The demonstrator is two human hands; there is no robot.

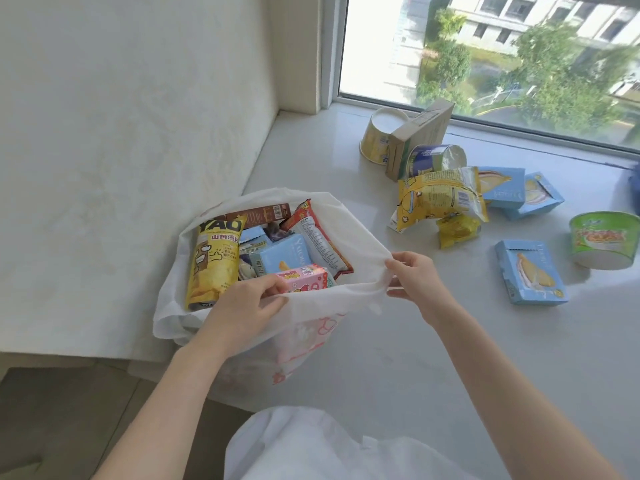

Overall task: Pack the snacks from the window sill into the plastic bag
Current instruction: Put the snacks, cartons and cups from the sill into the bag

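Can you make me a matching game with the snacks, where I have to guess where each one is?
Things:
1. yellow YAO chip bag
2. green noodle bowl
3. blue can
4. pink box

Places:
A. lying on its side on the sill, by the cardboard box
B. in the bag, by the left hand
C. upright on the sill, far right
D. in the bag, left side

Pairs: 1-D, 2-C, 3-A, 4-B

Inside the white plastic bag (311,306), the near rim covers the foot of the yellow chip packet (213,261) and part of the pink box (304,277), while the lower packs are buried from sight. A blue object (634,190) right of the bag is cut by the frame edge. Trees (554,64) beyond the window are blurred, and small print on the packs is unreadable.
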